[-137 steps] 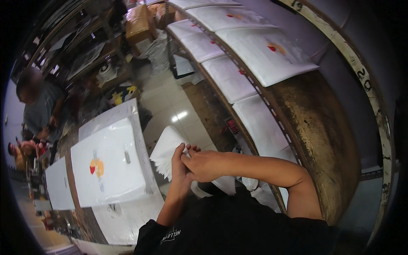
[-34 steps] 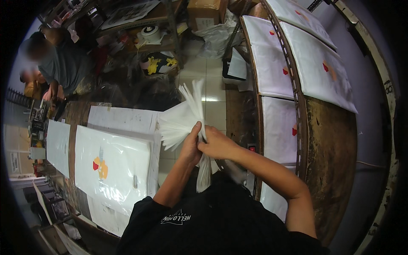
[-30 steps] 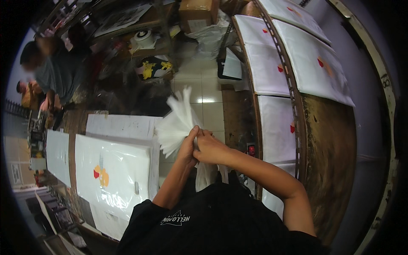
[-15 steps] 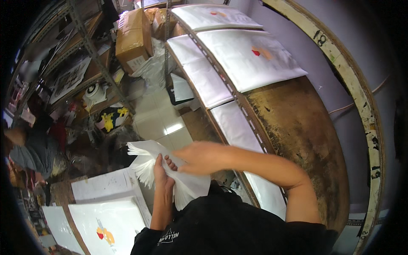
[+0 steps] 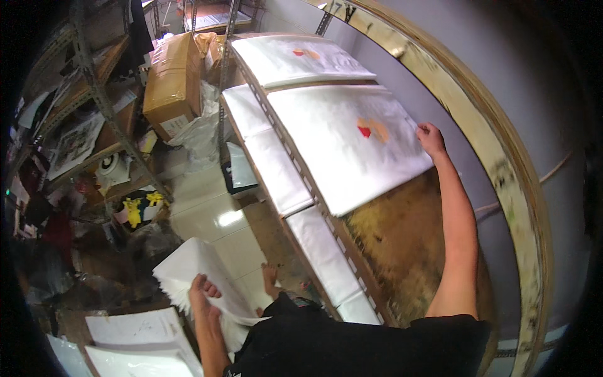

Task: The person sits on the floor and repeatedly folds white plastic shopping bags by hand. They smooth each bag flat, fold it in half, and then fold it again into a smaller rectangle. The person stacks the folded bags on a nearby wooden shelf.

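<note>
My left hand (image 5: 202, 296) grips a fanned bundle of thin white sheets (image 5: 188, 271) down at my left side, above the tiled floor. My right hand (image 5: 431, 137) is stretched out over the wooden shelf board (image 5: 402, 245), closed on the far right edge of a large white sheet (image 5: 339, 135) with a red and orange print. That sheet lies flat on the shelf, overlapping other white sheets.
More white sheets lie along the shelf: one at the back (image 5: 292, 58), narrower ones on the lower level (image 5: 323, 254). A cardboard box (image 5: 173, 78) and metal racking (image 5: 103, 113) stand at left. White printed sheets (image 5: 135, 339) lie on a table at lower left.
My right hand has left the bundle and reached out to the printed sheet's edge on the shelf. The left hand now holds the bundle alone, lowered. My view has turned right toward the shelf.
</note>
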The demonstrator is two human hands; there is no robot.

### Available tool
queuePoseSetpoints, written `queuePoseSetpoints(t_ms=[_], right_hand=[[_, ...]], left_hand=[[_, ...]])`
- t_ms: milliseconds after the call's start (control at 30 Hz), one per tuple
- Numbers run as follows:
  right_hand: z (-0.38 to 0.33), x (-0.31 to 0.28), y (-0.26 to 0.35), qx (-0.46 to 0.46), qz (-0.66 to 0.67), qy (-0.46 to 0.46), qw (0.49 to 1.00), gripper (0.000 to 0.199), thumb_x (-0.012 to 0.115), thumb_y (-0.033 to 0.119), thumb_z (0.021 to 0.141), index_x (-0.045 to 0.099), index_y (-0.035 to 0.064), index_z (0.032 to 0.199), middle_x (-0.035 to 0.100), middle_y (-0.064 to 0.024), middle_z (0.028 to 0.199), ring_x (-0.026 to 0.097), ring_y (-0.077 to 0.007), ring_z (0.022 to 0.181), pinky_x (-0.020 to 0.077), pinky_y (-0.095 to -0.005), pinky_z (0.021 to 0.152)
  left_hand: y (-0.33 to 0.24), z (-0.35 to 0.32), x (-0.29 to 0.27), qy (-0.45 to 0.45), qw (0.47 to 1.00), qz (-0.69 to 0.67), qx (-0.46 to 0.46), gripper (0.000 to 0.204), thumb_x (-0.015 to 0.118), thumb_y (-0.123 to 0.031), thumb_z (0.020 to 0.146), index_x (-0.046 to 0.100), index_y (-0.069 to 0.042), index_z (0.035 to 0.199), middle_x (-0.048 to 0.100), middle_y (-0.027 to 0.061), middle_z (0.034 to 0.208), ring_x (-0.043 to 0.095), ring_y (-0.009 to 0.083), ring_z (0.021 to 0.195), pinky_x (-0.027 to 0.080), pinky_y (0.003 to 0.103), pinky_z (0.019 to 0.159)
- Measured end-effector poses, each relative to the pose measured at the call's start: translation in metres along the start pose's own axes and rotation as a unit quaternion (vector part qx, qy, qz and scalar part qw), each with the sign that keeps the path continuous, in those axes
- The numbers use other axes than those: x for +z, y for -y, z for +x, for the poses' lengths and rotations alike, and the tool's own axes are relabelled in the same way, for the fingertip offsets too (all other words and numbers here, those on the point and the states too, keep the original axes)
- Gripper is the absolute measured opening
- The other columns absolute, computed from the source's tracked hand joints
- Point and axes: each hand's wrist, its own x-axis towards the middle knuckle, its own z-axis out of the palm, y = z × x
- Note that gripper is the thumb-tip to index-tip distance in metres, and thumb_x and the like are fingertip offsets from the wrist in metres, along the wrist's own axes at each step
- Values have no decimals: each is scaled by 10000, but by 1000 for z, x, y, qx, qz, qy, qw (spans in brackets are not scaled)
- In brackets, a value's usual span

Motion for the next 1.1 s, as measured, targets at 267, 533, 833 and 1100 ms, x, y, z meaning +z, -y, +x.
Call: queuePoseSetpoints(t_ms=[267,533,833,1100], right_hand=[[116,-13,-125,68,-169,33,983,566,715,264,800,577,31,1297,674,-112,1103,640,-221,998,507,-323,860],[126,25,-57,223,-67,197,952,502,722,241,750,630,49,1204,644,-89,1045,576,-172,933,458,-343,716],[139,25,-51,167,-154,213,950,481,739,213,686,663,32,1125,678,-134,996,630,-239,903,494,-359,773],[118,12,1,136,-135,231,954,520,703,162,647,647,0,1138,682,-149,1053,644,-252,953,500,-377,861]], left_hand=[[-2,30,25,-28,999,-23,32,141,591,-240,919,532,-124,863,320,-61,592,256,80,445,226,260,430],[-18,45,45,-79,996,5,50,129,599,-213,906,522,-126,852,321,-61,593,265,81,444,254,259,431],[-29,69,63,-53,998,5,19,117,588,-194,908,515,-127,845,328,-54,598,293,94,453,277,271,429],[-43,79,67,-68,997,15,27,120,574,-196,911,509,-121,843,332,-43,611,290,102,464,280,276,447]])
